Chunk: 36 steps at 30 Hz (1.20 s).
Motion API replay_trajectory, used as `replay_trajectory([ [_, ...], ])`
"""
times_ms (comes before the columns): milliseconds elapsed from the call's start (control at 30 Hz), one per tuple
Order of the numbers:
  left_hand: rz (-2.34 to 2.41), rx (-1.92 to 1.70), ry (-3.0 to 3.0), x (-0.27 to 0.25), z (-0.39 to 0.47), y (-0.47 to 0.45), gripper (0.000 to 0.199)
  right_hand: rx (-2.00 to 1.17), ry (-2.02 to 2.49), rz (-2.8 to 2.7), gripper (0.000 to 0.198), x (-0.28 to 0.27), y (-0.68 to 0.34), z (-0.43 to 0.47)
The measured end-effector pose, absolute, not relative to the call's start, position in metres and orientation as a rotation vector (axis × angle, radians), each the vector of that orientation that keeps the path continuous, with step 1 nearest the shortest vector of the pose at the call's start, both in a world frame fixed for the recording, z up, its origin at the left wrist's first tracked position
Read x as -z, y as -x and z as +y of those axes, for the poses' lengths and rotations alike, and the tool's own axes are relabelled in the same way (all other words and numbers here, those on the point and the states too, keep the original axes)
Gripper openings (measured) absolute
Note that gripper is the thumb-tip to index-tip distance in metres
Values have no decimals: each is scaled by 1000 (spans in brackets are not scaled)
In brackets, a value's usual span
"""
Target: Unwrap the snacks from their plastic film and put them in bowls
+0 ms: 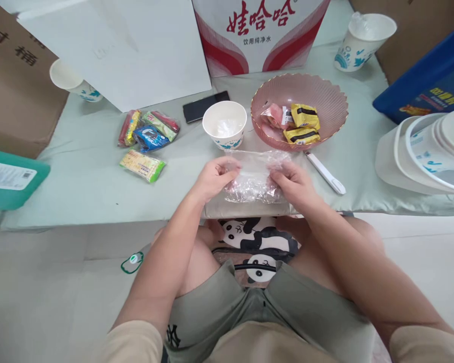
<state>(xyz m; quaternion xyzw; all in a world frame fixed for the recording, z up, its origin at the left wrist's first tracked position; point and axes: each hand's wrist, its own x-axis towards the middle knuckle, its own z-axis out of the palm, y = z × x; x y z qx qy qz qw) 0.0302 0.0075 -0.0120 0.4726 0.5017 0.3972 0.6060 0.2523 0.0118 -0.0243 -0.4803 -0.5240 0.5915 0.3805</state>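
Note:
Between both hands a clear plastic bag (254, 184) is stretched at the table's front edge. My left hand (217, 176) pinches its left side, and my right hand (293, 181) grips the right side. Just beyond the bag stands a white paper cup (224, 118) with some clear plastic inside. Behind my right hand sits a pink scalloped bowl (335, 108) holding a few wrapped snacks, among them yellow packets (305, 117). A white utility knife (325, 172) lies right of my right hand. Left of the cup are several wrapped snacks (151, 138) and a cracker packet (142, 165).
A black phone (206, 106) lies behind the cup. Boxes (261, 40) line the back. More paper cups (363, 43) stand at the back right and back left (75, 83). A white bucket (395, 156) with stacked cups is at right, a green container (13, 179) at left.

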Motion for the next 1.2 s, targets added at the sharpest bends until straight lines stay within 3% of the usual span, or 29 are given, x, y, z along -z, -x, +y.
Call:
replay_trajectory([
  [233,1043,-1096,-943,13,15,-22,20,-1535,1020,-1276,8,24,-257,11],
  [333,1017,-1134,-943,13,16,-20,33,-1466,959,-1457,18,27,-264,14],
  [433,1051,-1111,-1046,10,13,-21,25,-1316,1013,-1537,26,31,-268,17],
  [500,1040,-1029,-1143,9,9,-22,32,-1233,1079,-1484,24,33,-268,18],
  [567,1003,-915,-1242,9,7,-24,33,-1330,1072,-1426,24,31,-264,17],
  [667,1003,-842,-1371,12,8,-26,33,-1658,1064,-1544,46,22,-257,11],
  [800,1361,-1127,-1653,12,7,-26,40,-1778,1128,-1865,19,9,-248,3],
  [900,1687,-1337,-2024,-2,-5,-33,24,-1747,1165,-1841,15,5,-246,2],
  [1000,1565,-1151,-2226,-14,-19,-46,18,-1682,1086,-1856,15,6,-248,2],
  [1200,1278,-669,-1758,-10,-16,-50,35,-1641,927,-1828,29,14,-252,2],
])
